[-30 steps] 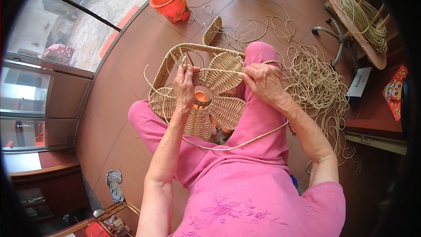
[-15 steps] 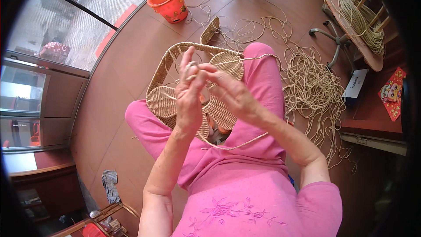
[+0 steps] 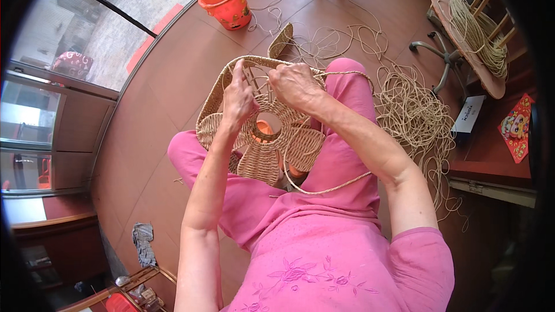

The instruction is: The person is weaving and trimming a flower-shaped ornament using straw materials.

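Across my lap rests a woven cord piece (image 3: 257, 163), shaped like a flower with rounded petals around a centre hole and bounded by a braided outer rim. My left hand (image 3: 237, 103) is on its far left part, thumb bent against the weave and index finger stretched toward the rim; its other fingers are mostly hidden. To its right, my right hand (image 3: 296, 85) is closed near the bare spokes of the far petal, pinching a cord. From beside that hand a tan cord (image 3: 350, 73) passes over my right knee. Another cord length (image 3: 329, 190) curves across my lap.
A large tangled cord heap (image 3: 411, 117) lies right of my knee. Beyond my lap are a small woven piece (image 3: 281, 40), loose cord strands and an orange bucket (image 3: 226, 4). A coil of cord (image 3: 477, 29) sits on a board at the far right. Glass doors (image 3: 104, 34) stand left.
My hands were raised together above the piece with cord at the fingers. They have lowered and parted onto its far side, uncovering the centre hole and near petals.
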A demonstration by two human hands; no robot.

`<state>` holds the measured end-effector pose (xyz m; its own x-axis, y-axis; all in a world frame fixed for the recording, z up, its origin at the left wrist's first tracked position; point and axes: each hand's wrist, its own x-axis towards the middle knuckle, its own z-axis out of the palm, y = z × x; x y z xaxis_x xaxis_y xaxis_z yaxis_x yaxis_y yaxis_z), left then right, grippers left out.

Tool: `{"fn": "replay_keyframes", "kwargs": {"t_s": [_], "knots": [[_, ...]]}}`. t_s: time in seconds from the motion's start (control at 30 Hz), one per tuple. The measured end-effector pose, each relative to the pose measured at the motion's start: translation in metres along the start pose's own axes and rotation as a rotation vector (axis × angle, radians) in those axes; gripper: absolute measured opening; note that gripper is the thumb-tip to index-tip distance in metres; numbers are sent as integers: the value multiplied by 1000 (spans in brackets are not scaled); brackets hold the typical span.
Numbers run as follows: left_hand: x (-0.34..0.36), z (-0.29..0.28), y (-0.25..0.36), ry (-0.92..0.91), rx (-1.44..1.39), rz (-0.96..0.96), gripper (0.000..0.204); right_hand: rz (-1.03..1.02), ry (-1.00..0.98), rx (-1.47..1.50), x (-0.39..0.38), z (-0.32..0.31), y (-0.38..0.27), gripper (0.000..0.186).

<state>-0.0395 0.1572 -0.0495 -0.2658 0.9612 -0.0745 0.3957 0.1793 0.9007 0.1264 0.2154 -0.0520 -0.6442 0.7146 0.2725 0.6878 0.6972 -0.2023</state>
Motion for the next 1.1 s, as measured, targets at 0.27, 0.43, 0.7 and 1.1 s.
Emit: {"fn": "replay_keyframes", "kwargs": {"t_s": [0.27, 0.43, 0.7, 1.1], "knots": [[0, -25, 7, 63, 355, 231, 75, -242, 525, -36, 4, -17, -15, 21], [-41, -79, 59, -31, -569, 233, 63, -97, -37, 1317, 7, -14, -39, 25], [-14, -66, -18, 25, -177, -99, 82, -245, 55, -48, 29, 15, -50, 24], [-100, -165, 24, 160, -43, 49, 48, -271, 284, 74, 30, 33, -98, 27]]}}
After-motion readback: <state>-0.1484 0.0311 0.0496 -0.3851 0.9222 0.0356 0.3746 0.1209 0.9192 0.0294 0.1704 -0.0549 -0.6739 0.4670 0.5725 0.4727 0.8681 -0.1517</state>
